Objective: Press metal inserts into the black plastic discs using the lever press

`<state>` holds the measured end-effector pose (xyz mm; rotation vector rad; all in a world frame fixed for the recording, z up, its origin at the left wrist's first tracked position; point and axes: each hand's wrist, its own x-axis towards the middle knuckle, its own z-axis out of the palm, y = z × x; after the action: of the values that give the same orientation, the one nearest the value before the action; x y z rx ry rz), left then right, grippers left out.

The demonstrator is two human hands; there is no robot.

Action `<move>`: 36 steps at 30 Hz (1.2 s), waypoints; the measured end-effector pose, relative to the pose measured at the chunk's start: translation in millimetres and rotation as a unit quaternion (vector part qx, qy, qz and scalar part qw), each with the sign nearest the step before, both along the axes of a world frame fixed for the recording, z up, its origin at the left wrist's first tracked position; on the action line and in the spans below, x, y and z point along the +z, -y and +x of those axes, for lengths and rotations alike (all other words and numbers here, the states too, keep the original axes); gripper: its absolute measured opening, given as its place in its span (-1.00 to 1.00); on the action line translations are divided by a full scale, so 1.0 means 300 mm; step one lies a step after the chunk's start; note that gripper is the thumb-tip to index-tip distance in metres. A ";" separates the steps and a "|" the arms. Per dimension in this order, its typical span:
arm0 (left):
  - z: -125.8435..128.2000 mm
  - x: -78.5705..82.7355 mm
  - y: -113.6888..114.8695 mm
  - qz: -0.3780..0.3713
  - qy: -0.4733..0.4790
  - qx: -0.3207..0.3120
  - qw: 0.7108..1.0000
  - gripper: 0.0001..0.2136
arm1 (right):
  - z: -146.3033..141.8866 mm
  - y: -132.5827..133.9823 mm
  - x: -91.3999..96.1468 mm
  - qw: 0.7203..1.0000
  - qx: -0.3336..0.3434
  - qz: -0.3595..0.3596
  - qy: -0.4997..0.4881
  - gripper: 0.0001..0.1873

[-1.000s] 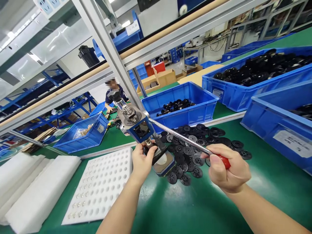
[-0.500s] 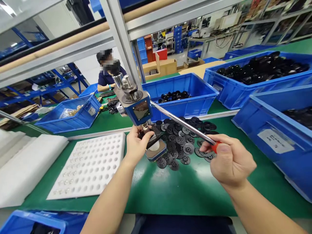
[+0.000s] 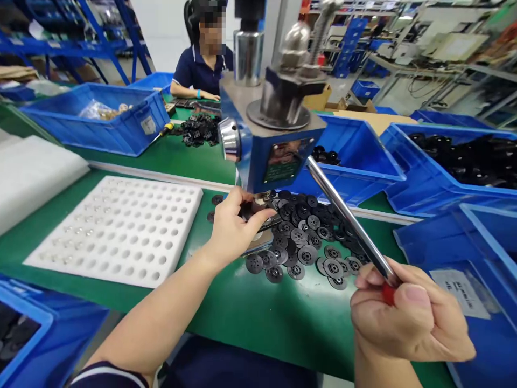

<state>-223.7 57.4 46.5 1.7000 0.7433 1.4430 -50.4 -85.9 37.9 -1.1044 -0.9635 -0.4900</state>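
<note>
In front of me stands a blue bench-top arbor press [image 3: 248,153] with a long chrome lever [image 3: 349,215]. My right hand [image 3: 412,315] is closed around the red grip at the lever's lower end. Under the ram, my left hand [image 3: 230,229] is closed on a black part [image 3: 269,222] above the press base; the fingers and the press head hide much of it. Many black discs [image 3: 307,253] lie in a loose heap beside and behind the base.
On the left lies a white foam tray [image 3: 161,186] with small clear pieces [image 3: 83,231] in some holes. Blue bins [image 3: 351,183] holding black parts line the back and right. A screwdriver [image 3: 165,129] and a black pile [image 3: 200,129] lie near a seated co-worker [image 3: 202,70].
My view has moved closer to the press, which looks larger. The lever slopes more steeply, with my right hand lower. My left hand stays at the black part under the ram.
</note>
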 end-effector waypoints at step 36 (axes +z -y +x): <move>-0.015 0.026 -0.043 0.041 -0.123 0.028 0.991 -0.84 | -0.058 0.022 0.175 0.999 0.005 -0.002 0.033 -0.85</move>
<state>-228.0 70.2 54.3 1.9586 0.8803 1.3323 -67.7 -92.5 90.3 -1.0917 -1.0275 -0.5181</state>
